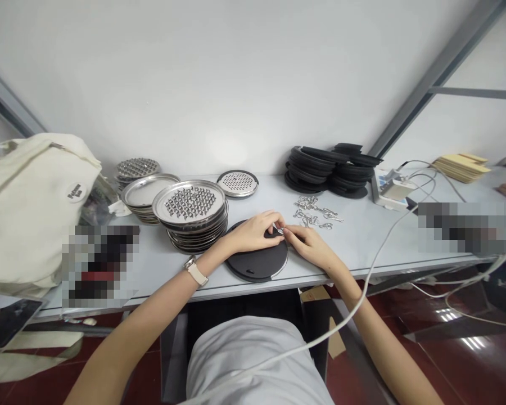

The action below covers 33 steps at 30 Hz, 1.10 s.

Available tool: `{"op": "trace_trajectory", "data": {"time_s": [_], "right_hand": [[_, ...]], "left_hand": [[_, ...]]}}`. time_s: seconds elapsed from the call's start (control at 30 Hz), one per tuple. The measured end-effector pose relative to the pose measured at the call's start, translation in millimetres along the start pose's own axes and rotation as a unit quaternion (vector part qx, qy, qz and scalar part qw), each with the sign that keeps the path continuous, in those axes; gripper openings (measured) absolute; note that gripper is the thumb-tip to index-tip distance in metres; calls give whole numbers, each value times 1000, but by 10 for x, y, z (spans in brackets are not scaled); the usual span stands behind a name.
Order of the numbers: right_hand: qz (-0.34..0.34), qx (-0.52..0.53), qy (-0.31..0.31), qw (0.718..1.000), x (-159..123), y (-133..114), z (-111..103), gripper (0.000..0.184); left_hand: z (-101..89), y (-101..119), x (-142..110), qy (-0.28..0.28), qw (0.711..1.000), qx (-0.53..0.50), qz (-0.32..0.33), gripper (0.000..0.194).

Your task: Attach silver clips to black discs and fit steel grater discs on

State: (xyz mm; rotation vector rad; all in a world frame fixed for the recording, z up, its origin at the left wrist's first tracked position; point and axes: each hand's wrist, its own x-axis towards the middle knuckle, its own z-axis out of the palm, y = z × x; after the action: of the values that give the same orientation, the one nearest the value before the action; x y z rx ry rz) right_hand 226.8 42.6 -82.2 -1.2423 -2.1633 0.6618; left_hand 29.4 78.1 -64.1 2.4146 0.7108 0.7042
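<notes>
A black round plate (257, 261) with a thin metal rim lies on the table close to its front edge. My left hand (259, 232) reaches over its upper part, fingers curled at the far right edge and thumb lying across the top. Pinched between the fingertips of my right hand (306, 242) is a small shiny metal clip (280, 230), held against that same edge. The left fingers touch or nearly touch the clip; their exact grip is partly hidden. Beyond my right hand, several loose metal clips (314, 212) are scattered.
Stacked metal grater discs (191, 205) stand left of my hands. One black-rimmed grater (237, 183) lies behind. Black ring-shaped parts (320, 166) are piled at the back right, near a power strip (390, 194). A white cable (373, 270) crosses the right side. A cream bag (34, 214) sits left.
</notes>
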Motion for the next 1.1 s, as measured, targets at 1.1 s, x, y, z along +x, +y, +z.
{"op": "trace_trajectory", "data": {"time_s": [1.1], "right_hand": [[-14, -1, -24, 1000, 0, 42, -5, 36]], "left_hand": [[20, -37, 3, -3, 998, -54, -28, 31]]}}
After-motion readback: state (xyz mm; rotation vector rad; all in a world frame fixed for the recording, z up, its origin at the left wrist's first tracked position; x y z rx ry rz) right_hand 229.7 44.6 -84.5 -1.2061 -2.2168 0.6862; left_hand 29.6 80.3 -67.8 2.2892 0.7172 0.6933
